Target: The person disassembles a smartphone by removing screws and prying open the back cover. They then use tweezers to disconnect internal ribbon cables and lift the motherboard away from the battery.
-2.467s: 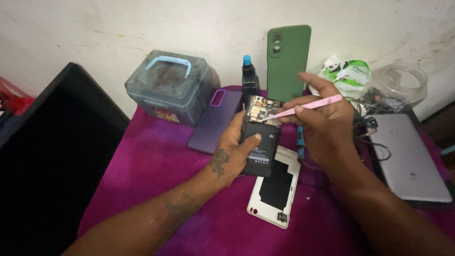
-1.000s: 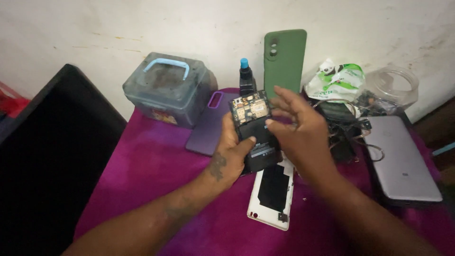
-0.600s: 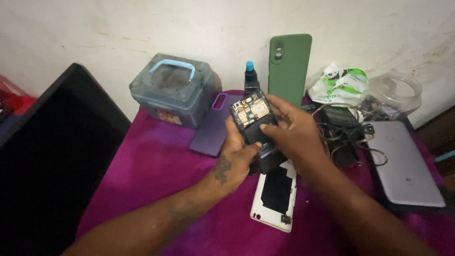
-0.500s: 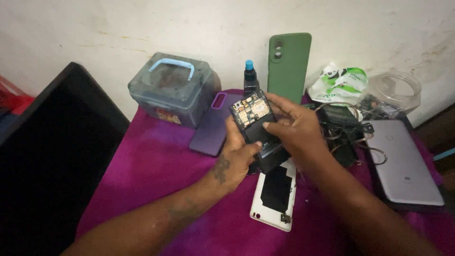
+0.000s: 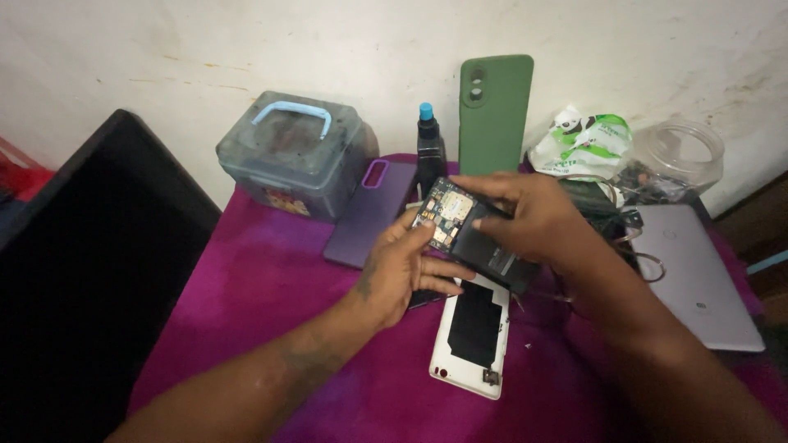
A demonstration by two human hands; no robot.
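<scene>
Both hands held an opened phone (image 5: 472, 234) above the magenta cloth (image 5: 271, 271), its circuit board and dark battery exposed. The left hand (image 5: 406, 271) cupped it from below, fingers closed around its lower edge. The right hand (image 5: 529, 217) gripped it from above, fingertips curled over the top end. A white back cover (image 5: 472, 336) lay on the cloth directly beneath. A green phone case (image 5: 494, 115) leaned upright against the wall; a purple case (image 5: 369, 213) lay beside a grey plastic box (image 5: 295, 156).

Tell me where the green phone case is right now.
In the head view, the green phone case stands upright against the white wall at the back of the table, right of the blue-capped black bottle and left of the green-and-white bag.
</scene>
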